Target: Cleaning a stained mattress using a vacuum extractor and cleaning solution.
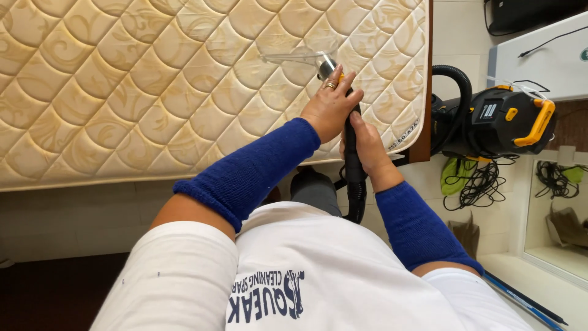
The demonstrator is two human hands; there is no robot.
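Both hands wrap the vacuum wand [350,132]: left hand [329,105] steering the clear nozzle [297,60] flat across the mattress [153,92], right hand [362,144] bracing lower.

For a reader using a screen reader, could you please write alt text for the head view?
Both hands, left hand and right hand, grip a black vacuum wand whose clear nozzle rests on a quilted cream mattress. A black and orange vacuum sits on the floor alongside.

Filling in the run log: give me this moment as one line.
left hand: grips vacuum wand near top | right hand: grips wand lower | clear nozzle: on quilted mattress | vacuum unit: floor, right
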